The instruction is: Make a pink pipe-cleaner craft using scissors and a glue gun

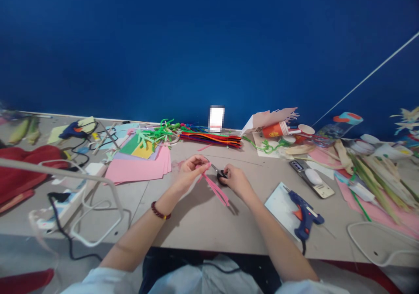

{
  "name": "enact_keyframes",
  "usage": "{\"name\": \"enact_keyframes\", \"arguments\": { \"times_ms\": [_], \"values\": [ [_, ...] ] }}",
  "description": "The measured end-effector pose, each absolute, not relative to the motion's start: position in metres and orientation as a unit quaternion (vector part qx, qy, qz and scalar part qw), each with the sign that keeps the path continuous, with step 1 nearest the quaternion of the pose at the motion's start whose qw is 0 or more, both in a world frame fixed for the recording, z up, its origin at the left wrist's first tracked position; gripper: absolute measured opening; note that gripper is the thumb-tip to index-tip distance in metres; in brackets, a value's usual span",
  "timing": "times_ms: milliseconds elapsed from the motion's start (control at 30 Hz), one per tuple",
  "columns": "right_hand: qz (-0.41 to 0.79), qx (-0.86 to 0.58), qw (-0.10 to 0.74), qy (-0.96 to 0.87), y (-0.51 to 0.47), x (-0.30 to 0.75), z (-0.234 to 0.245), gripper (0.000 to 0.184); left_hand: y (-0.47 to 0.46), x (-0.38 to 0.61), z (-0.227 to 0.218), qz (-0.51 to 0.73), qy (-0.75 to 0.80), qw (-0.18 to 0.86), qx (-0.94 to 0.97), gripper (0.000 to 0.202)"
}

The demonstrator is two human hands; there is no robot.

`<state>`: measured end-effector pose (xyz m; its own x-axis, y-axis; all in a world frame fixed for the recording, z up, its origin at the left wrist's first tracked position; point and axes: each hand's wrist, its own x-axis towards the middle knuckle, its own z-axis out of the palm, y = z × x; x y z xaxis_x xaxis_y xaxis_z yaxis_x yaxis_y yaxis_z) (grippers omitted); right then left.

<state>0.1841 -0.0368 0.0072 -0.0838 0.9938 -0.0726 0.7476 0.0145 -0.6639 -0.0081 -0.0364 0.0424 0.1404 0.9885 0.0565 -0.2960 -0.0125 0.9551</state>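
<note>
Over the middle of the table, my left hand [193, 169] pinches some pink pipe cleaners [218, 193], whose folded lengths hang down toward the right. My right hand [236, 179] is closed around the dark handles of a pair of scissors [222, 177]. The blades point up and left, reaching the pink strands close to my left fingertips. Whether the blades are cutting into a strand is too small to tell. A bundle of colored pipe cleaners [211, 139] lies just beyond my hands, against the wall.
Pink paper sheets [137, 167] and green pipe cleaner pieces [153, 135] lie left. A blue glue gun [306, 217] rests over a pale sheet [278, 204] at right, near a phone [310, 180]. Corded power strip [73, 196] sits front left. Paper cup [275, 129] lies back right.
</note>
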Motion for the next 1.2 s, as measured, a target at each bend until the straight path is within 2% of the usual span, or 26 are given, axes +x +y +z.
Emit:
{"name": "enact_keyframes", "arguments": {
  "times_ms": [133,233,300,400,600,800,933,1067,1200],
  "values": [
    [0.382,-0.583,0.303,-0.650,-0.039,0.180,0.014,0.014,-0.039,-0.006,0.045,0.537,0.380,0.558,0.506,0.023],
    [0.498,-0.512,0.399,-0.575,-0.039,0.174,0.019,0.025,-0.041,-0.003,0.046,0.517,0.406,0.523,0.543,0.022],
    [0.570,-0.463,0.425,-0.529,-0.038,0.171,0.019,0.032,-0.041,-0.002,0.045,0.507,0.408,0.515,0.558,0.022],
    [0.618,-0.431,0.427,-0.501,-0.037,0.169,0.016,0.032,-0.040,-0.002,0.041,0.487,0.407,0.523,0.569,0.027],
    [0.614,-0.443,0.434,-0.488,-0.039,0.163,0.013,0.032,-0.038,-0.004,0.039,0.462,0.406,0.569,0.545,0.033],
    [0.504,-0.464,0.469,-0.557,-0.049,0.155,0.014,0.026,-0.035,-0.008,0.037,0.416,0.376,0.709,0.428,0.038],
    [0.444,-0.446,0.474,-0.615,-0.053,0.157,0.013,0.023,-0.033,-0.009,0.033,0.376,0.358,0.773,0.365,0.035],
    [0.497,-0.429,0.477,-0.584,-0.050,0.158,0.014,0.025,-0.033,-0.008,0.034,0.377,0.351,0.783,0.349,0.037],
    [0.592,-0.422,0.459,-0.511,-0.045,0.160,0.017,0.029,-0.034,-0.009,0.038,0.416,0.375,0.737,0.379,0.037]
  ]
}}
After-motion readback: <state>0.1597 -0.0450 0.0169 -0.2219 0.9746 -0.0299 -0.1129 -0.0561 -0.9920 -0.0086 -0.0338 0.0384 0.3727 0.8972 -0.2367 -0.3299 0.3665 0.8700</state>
